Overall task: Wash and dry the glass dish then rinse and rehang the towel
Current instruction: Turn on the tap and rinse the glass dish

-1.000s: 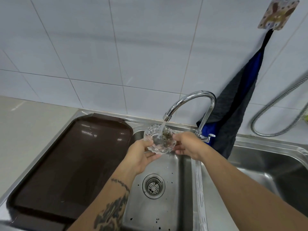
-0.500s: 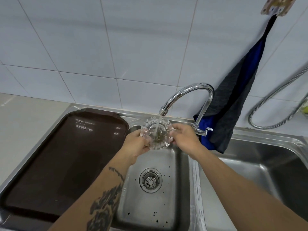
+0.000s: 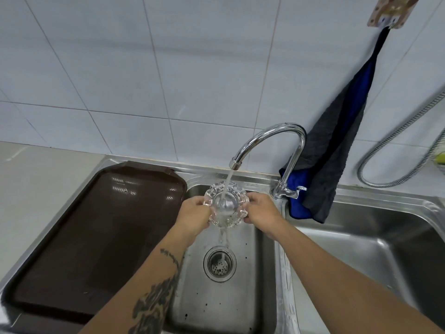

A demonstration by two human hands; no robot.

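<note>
A round cut-glass dish (image 3: 226, 205) sits tilted under the running stream from the chrome faucet (image 3: 277, 138), above the left sink basin (image 3: 216, 297). My left hand (image 3: 193, 216) grips its left rim and my right hand (image 3: 261, 214) grips its right rim. Water spills off the dish's lower edge toward the drain (image 3: 219, 263). A dark grey and blue towel (image 3: 337, 153) hangs from a wall hook (image 3: 391, 10) behind the faucet, its lower end draped on the sink ledge.
A dark brown tray (image 3: 84, 237) lies on the drainboard left of the basin. A second steel basin (image 3: 385, 249) is on the right. A flexible metal hose (image 3: 397, 153) loops along the tiled wall at far right.
The brown residue seen in the dish earlier is gone; the dish now looks clear and is tipped more toward me, with water pouring off it. The view has shifted slightly downward.
</note>
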